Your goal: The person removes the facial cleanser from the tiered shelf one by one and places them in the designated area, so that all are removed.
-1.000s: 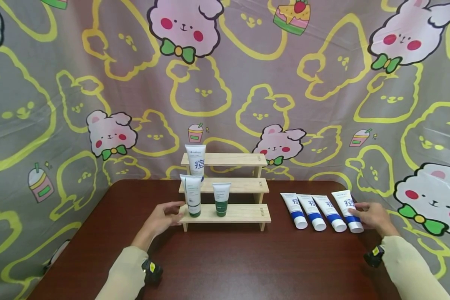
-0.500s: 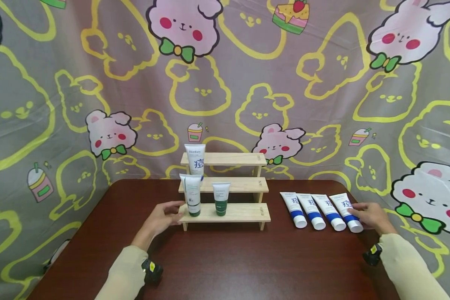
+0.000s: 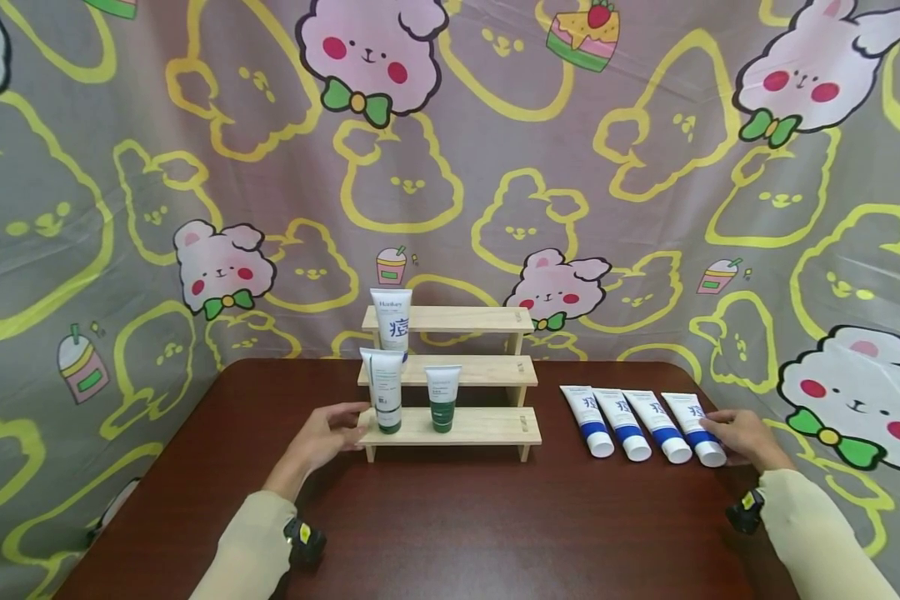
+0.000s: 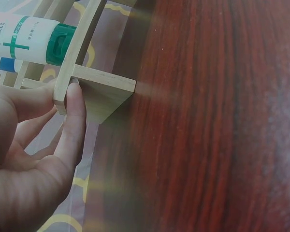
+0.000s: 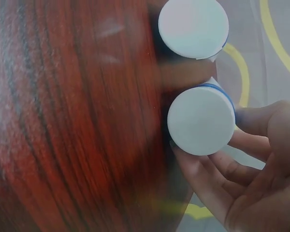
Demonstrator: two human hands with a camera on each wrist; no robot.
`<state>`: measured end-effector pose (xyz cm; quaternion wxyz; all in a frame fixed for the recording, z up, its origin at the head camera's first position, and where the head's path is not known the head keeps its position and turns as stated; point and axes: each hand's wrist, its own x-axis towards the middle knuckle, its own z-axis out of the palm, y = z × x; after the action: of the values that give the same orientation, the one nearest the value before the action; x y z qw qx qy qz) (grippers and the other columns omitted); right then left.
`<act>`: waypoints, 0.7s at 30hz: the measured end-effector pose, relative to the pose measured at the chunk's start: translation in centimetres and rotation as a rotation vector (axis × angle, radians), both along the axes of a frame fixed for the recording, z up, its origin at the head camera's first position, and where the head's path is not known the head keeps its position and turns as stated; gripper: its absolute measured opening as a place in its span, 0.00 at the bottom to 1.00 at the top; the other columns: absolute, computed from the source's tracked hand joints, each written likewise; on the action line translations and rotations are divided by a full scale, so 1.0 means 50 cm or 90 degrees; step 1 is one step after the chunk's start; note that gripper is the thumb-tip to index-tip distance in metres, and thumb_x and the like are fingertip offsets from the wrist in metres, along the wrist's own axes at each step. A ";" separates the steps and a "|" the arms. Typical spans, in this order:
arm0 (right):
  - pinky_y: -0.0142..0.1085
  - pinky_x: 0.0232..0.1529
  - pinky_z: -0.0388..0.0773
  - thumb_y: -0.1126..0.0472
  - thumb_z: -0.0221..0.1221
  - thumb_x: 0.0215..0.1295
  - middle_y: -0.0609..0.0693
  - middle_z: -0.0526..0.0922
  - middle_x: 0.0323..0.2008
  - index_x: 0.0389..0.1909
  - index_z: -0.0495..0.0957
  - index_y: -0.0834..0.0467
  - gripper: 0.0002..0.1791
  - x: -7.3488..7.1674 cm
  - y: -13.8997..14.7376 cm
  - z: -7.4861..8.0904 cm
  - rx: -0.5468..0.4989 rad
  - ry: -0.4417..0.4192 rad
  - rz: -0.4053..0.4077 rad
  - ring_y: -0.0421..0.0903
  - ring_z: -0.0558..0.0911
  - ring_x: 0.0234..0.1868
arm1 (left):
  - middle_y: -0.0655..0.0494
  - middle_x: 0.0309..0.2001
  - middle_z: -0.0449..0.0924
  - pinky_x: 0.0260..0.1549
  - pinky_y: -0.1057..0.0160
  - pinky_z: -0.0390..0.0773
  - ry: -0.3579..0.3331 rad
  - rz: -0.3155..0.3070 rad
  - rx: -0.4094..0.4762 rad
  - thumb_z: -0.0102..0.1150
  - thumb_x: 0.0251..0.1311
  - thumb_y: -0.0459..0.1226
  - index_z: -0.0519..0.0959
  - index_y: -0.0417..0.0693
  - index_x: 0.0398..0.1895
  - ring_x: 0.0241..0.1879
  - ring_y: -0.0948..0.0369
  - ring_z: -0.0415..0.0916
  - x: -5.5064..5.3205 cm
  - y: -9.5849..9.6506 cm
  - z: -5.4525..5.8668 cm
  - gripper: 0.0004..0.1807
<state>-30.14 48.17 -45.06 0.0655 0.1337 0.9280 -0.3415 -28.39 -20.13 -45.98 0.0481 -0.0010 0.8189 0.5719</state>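
Observation:
In the head view my left hand pinches the left end of the lowest board of a three-step wooden display shelf. The left wrist view shows thumb and fingers on either side of that board end. At the right, my right hand holds the outermost of several white cream tubes with blue bands, lying on the table with its cap towards me. Seen from the right wrist, thumb and fingers are around this tube near its round white cap.
On the lowest step stand a tall white-and-green tube and a shorter green-bottomed tube. Behind them a white-and-blue tube stands higher up. Other blue-banded tubes lie in a row on the dark red table. A patterned curtain hangs behind.
The tube in my right hand has tipped back and come down flat beside the row, its top end lower than before. My left hand stays at the shelf end.

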 end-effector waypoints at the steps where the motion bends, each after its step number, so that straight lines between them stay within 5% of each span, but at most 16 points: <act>1: 0.49 0.38 0.90 0.48 0.57 0.75 0.84 0.65 0.60 0.68 0.61 0.82 0.41 0.000 0.000 0.001 0.001 0.000 0.002 0.69 0.79 0.49 | 0.38 0.56 0.78 0.44 0.58 0.90 0.000 0.000 0.002 0.64 0.64 0.26 0.78 0.40 0.66 0.42 0.56 0.83 0.000 0.000 0.000 0.25; 14: 0.49 0.36 0.90 0.53 0.53 0.76 0.85 0.67 0.58 0.66 0.59 0.84 0.37 0.003 -0.011 0.013 0.044 0.002 0.036 0.68 0.81 0.47 | 0.38 0.54 0.78 0.44 0.57 0.91 -0.001 -0.003 0.015 0.64 0.64 0.26 0.78 0.40 0.66 0.42 0.56 0.83 -0.001 0.000 0.000 0.25; 21: 0.61 0.48 0.83 0.57 0.52 0.73 0.82 0.73 0.57 0.61 0.68 0.82 0.30 -0.004 -0.044 0.055 0.166 0.110 0.036 0.74 0.78 0.50 | 0.35 0.56 0.77 0.43 0.57 0.91 0.005 -0.017 0.028 0.64 0.63 0.26 0.76 0.36 0.67 0.43 0.56 0.83 0.001 -0.001 0.001 0.27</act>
<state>-30.37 45.98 -42.31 -0.0225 0.0850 0.9701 -0.2264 -28.35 -20.16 -45.92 0.0525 0.0129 0.8062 0.5891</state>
